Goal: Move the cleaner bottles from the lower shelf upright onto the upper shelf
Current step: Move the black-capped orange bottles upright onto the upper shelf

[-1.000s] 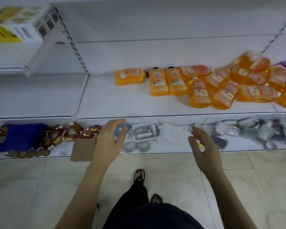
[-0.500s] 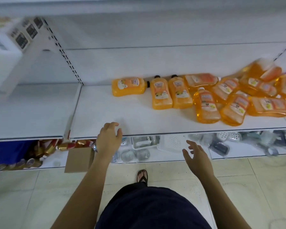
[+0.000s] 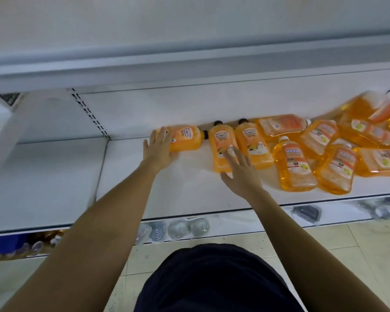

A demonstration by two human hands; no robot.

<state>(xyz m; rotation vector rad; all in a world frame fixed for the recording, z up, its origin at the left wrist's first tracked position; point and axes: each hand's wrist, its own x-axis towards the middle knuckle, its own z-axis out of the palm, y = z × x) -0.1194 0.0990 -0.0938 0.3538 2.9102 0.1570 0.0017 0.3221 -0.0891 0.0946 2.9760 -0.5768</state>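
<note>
Several orange cleaner bottles lie flat on the white lower shelf (image 3: 189,194). The leftmost bottle (image 3: 186,138) lies sideways with its black cap to the right. My left hand (image 3: 159,149) reaches its left end with fingers spread, touching it. A second bottle (image 3: 221,147) lies with its black cap toward the back wall. My right hand (image 3: 240,172) hovers over its lower half, fingers straight and spread. More bottles (image 3: 295,167) are heaped to the right. The front edge of the upper shelf (image 3: 189,66) runs across the top.
A slotted upright (image 3: 90,115) divides this bay from the left bay (image 3: 43,176). Under the lower shelf sits a bottom shelf with clear plastic items (image 3: 185,228) and a blue object (image 3: 0,244). Tiled floor (image 3: 324,255) lies below me.
Both hands have moved up from the bottom shelf edge onto the lower shelf, arriving at the two leftmost bottles. The view has tilted upward, bringing the upper shelf edge into sight.
</note>
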